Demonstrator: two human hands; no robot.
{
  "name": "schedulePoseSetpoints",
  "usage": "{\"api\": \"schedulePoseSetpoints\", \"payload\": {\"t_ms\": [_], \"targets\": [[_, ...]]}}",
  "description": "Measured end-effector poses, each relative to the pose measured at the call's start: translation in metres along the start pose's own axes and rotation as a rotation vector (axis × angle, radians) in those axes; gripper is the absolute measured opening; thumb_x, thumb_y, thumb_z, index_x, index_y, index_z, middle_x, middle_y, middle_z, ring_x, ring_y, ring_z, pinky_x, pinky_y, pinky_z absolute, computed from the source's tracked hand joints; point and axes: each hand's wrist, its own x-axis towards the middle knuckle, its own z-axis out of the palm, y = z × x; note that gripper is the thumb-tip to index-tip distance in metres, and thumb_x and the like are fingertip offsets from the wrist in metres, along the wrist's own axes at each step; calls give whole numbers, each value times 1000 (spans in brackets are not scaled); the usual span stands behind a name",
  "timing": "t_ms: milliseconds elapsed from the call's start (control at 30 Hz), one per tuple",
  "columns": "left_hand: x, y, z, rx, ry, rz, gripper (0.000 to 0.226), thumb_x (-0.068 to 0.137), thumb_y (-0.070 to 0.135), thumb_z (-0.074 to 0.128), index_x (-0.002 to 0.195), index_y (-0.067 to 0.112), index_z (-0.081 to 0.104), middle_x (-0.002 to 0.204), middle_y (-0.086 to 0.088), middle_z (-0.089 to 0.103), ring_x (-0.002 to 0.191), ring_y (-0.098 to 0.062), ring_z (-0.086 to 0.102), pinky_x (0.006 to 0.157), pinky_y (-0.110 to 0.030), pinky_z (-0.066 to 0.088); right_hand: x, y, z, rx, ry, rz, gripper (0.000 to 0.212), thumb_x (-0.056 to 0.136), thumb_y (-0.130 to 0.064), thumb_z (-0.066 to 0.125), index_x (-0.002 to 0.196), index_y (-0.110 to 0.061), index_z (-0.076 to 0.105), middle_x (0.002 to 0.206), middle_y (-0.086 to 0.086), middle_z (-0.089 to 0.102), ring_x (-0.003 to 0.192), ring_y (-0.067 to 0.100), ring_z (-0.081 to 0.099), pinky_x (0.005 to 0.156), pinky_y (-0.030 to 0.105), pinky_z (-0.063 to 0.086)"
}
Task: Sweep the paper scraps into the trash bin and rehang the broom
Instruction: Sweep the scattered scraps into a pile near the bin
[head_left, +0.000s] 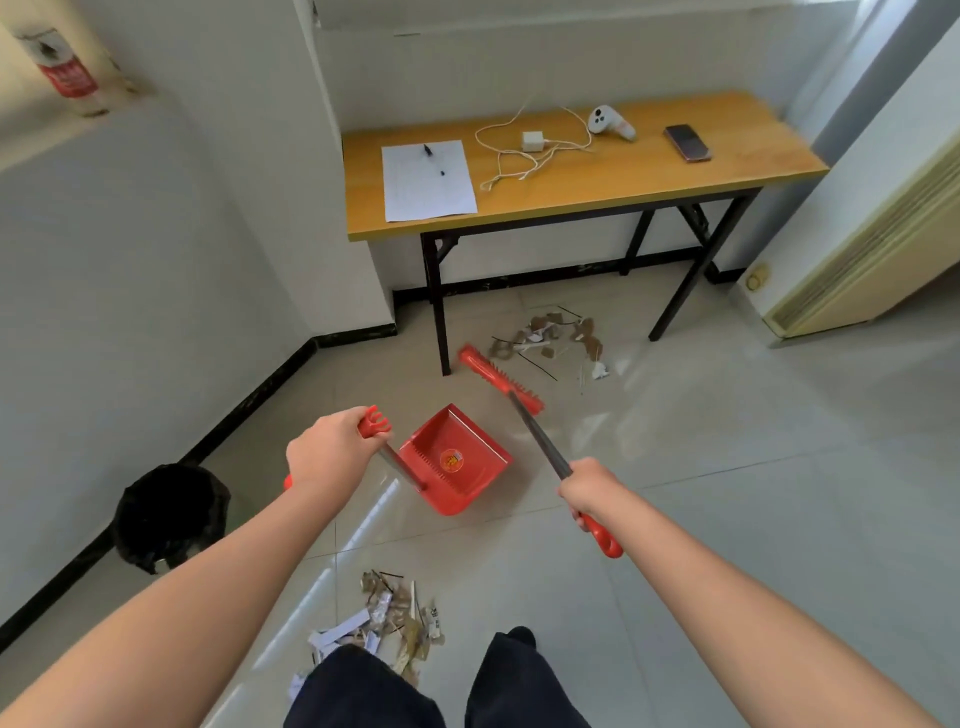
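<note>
Underfoot, glossy tiles (727, 467); crumpled paper scraps (550, 338) beside red bristled broom (501, 376).

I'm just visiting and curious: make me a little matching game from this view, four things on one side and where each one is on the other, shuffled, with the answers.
Things:
1. dustpan
2. broom
3. trash bin
4. phone

Places:
A. on the wooden table
B. by the wall, lined with a black bag
C. on the floor, handle held by the left hand
D. head beside the far paper scraps, handle held by the right hand

Pairs: 1-C, 2-D, 3-B, 4-A
</note>
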Motion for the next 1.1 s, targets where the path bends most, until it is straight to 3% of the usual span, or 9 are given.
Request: {"api": "schedulePoseSetpoints", "payload": {"t_ms": [133, 167, 200, 267, 400, 533, 600, 900, 1100], "targets": [[18, 41, 17, 43, -20, 13, 18, 89, 45, 62, 97, 31, 71, 101, 8, 73, 96, -23, 67, 69, -30, 44, 18, -33, -42, -5, -22, 72, 5, 81, -15, 36, 81, -20, 35, 55, 5, 40, 47, 15, 31, 52, 24, 30], [24, 50, 22, 54, -23, 25, 19, 90, 46, 62, 96, 31, 70, 100, 7, 74, 95, -24, 68, 68, -30, 45, 26, -40, -52, -5, -8, 70, 42, 84, -17, 35, 123, -31, 27, 55, 4, 39, 49, 15, 30, 52, 23, 30], [31, 59, 26, 70, -32, 40, 19, 90, 47, 61, 96, 31, 70, 99, 6, 74, 94, -24, 68, 68, -30, 45, 31, -46, -61, 6, -28, 69, 39, 85, -19, 34, 104, -39, 61, 55, 3, 38, 50, 15, 30, 53, 22, 28], [46, 74, 34, 110, -58, 74, 21, 91, 47, 61, 99, 30, 69, 98, 4, 74, 94, -26, 68, 66, -30, 43, 45, -56, -77, 16, -33, 31, 46, 86, -19, 33, 124, -34, 54, 53, 2, 37, 50, 15, 30, 55, 22, 24], [79, 98, 52, 155, -106, 91, 24, 92, 48, 59, 105, 30, 69, 99, 3, 73, 95, -26, 69, 65, -28, 41, 84, -74, -107, 34, -37, 3, 48, 87, -17, 37, 133, -29, 46, 51, 2, 37, 45, 16, 30, 57, 24, 23], [132, 118, 72, 158, -154, 85, 26, 93, 50, 57, 108, 32, 68, 104, 4, 74, 99, -25, 68, 65, -28, 40, 129, -110, -146, 63, -7, 12, 34, 85, -10, 42, 110, -23, 62, 45, 3, 37, 41, 16, 32, 60, 31, 26], [159, 126, 75, 166, -182, 79, 27, 93, 51, 57, 107, 32, 68, 103, 4, 74, 98, -25, 69, 66, -28, 43, 145, -130, -165, 56, 27, 19, 24, 87, -8, 43, 96, -26, 56, 49, 3, 38, 41, 16, 33, 59, 29, 27], [238, 155, 80, 188, -219, 22, 27, 91, 60, 54, 102, 39, 67, 92, 9, 72, 88, -19, 70, 57, -26, 41, 261, -219, -244, 97, 115, 115, 23, 89, -5, 38, 100, -8, 58, 54, 8, 41, 43, 17, 34, 53, 24, 29], [261, 170, 92, 212, -210, -68, 19, 88, 62, 58, 93, 46, 66, 76, 12, 67, 71, -14, 66, 51, -24, 43, 348, -288, -276, 12, 108, 180, 20, 94, 2, 33, 77, 1, 45, 49, 9, 41, 37, 17, 34, 35, 17, 37]]}}
